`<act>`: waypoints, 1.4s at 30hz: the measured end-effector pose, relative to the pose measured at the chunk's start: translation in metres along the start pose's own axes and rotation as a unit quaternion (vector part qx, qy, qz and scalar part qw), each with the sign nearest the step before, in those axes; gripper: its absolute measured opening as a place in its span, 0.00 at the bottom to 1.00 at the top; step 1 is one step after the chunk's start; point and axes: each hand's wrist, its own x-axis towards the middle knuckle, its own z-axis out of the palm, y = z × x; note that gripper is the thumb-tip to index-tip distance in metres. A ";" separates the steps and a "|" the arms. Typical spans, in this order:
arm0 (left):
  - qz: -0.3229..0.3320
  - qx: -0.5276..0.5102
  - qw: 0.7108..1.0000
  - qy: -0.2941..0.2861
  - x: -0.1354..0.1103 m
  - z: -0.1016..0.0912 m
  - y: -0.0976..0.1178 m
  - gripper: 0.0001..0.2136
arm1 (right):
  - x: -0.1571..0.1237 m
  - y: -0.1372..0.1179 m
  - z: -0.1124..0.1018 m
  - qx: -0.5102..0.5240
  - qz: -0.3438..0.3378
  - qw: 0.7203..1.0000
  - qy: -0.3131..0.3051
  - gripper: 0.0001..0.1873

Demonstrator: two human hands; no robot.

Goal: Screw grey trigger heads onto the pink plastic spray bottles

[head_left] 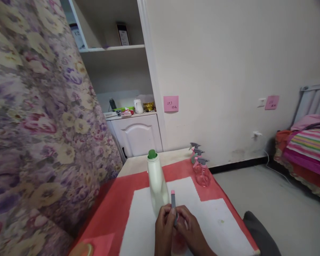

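Note:
Both hands meet low in the middle over a white cloth (216,220) on a red-covered table (114,199). My left hand (163,227) and my right hand (188,227) are closed together around a pink spray bottle (178,240), whose grey and pink spray head (173,204) sticks up between the fingers. A tall white bottle with a green cap (156,181) stands upright just beyond my hands, touching or nearly touching the left one.
Several pink spray bottles (201,170) with grey triggers stand at the table's far right edge. A floral curtain (37,124) hangs at left. Behind are a white cabinet (137,133) with small items, a wall with pink notes, and a bed (306,153) at right.

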 end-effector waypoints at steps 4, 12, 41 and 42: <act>-0.005 0.010 1.000 0.001 -0.001 0.001 -0.001 0.15 | 0.001 0.000 0.001 -0.013 0.019 1.000 0.020 0.11; 0.001 0.007 1.000 0.013 -0.004 0.004 0.005 0.15 | -0.006 0.008 0.008 -0.025 0.015 0.998 0.057 0.13; 0.008 0.074 0.996 -0.053 -0.016 -0.035 -0.067 0.33 | -0.050 0.106 -0.004 -0.125 0.026 0.984 0.125 0.39; 0.011 0.076 0.995 -0.065 -0.016 -0.038 -0.071 0.35 | -0.051 0.109 -0.005 -0.121 0.021 0.985 0.122 0.39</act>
